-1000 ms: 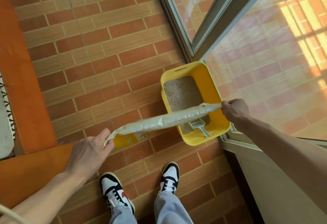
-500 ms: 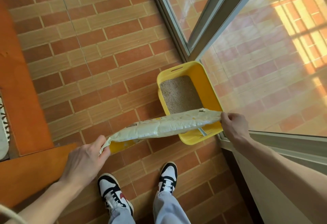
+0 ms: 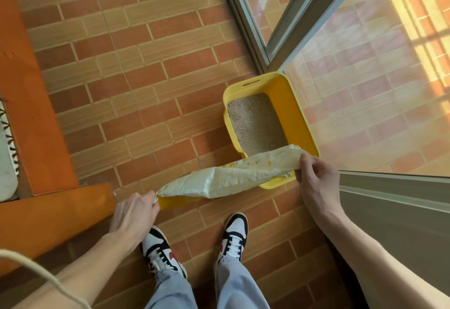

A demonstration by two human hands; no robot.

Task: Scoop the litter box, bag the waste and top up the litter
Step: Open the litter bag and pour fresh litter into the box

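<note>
Both hands, left hand (image 3: 136,211) and right hand (image 3: 316,177), fingers clamped on the crinkled white plastic litter bag (image 3: 226,178), are now tipping its mouth lower over the yellow plastic litter box (image 3: 292,104), readying the top-up.

This looks like a home, at a tiled corner beside a balcony or patio door. The floor (image 3: 136,69) under both hands is laid in brick-pattern tiles of red and tan. Beyond the right hand (image 3: 319,182) a sliding glass door (image 3: 365,84) in a grey metal frame meets the floor, with sunlit tiles showing behind the glass. A yellow litter box (image 3: 292,104) filled with pale litter (image 3: 253,123) sits against that door, just beyond the hands.
</note>
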